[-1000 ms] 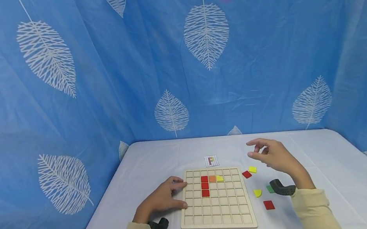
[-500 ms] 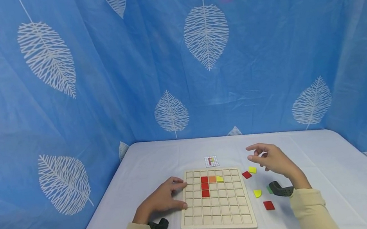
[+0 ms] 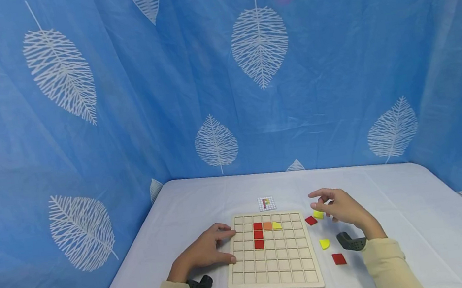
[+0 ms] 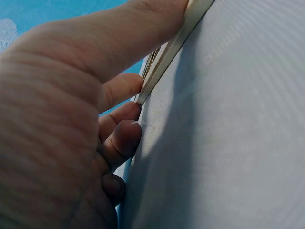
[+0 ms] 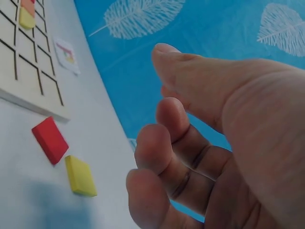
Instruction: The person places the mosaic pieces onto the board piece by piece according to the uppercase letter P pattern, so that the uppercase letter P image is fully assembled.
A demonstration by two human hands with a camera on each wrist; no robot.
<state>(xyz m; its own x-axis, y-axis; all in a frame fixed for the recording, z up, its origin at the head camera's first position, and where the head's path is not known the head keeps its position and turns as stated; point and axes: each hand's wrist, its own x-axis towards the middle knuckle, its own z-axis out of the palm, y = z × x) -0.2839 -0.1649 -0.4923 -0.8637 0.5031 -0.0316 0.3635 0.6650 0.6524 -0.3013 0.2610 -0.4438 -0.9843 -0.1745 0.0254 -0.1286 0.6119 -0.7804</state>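
Observation:
A wooden grid board (image 3: 274, 285) lies on the white table. My left hand (image 3: 205, 247) rests at its left side, thumb and forefinger touching the edge (image 4: 167, 57). Set in the grid are a column of red square tiles (image 3: 258, 234), an orange tile (image 3: 267, 225) and a yellow tile with one rounded corner (image 3: 276, 225). My right hand (image 3: 341, 206) hovers right of the board, fingers loosely bent and holding nothing. Just below its fingertips lie a yellow tile (image 5: 81, 175) and a red tile (image 5: 50, 140) on the cloth.
Behind the board lies a small pattern card (image 3: 266, 203). A yellow quarter-round tile (image 3: 324, 244) and another red tile (image 3: 339, 259) sit right of the board. A blue leaf-print curtain (image 3: 272, 123) surrounds the table. Each wrist wears a black device (image 3: 351, 241).
My right hand has come down and slightly left, toward the yellow and red tiles. Its wrist device now hides the green tile. The left hand and the board have stayed put.

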